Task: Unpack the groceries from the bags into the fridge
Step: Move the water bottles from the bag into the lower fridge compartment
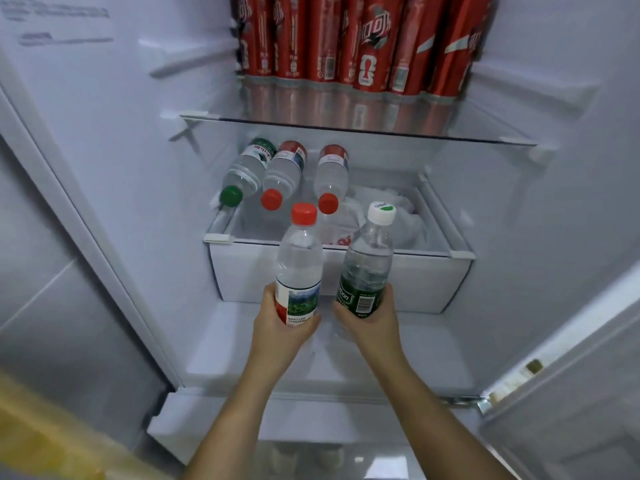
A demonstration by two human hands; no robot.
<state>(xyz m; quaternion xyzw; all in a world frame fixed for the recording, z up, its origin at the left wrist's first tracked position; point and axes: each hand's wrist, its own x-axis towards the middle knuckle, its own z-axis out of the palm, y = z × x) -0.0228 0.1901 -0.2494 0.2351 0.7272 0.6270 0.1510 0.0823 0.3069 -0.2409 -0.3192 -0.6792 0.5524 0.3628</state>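
My left hand (277, 327) grips the lower part of a red-capped water bottle (299, 258) with a red and white label. My right hand (370, 318) grips a white-capped water bottle (369, 258) with a dark green label. Both bottles stand upright in front of the fridge's drawer (346, 275). On the glass shelf (433, 220) above the drawer lie three water bottles with caps toward me: a green-capped one (244, 174), a red-capped one (282, 176) and another red-capped one (330, 178).
Several red soda cans (346, 39) stand in a row on the upper glass shelf (363, 128). A crumpled white plastic bag (381, 216) shows through the shelf beside the lying bottles. The open fridge door (571, 358) is at the right, a white wall panel at the left.
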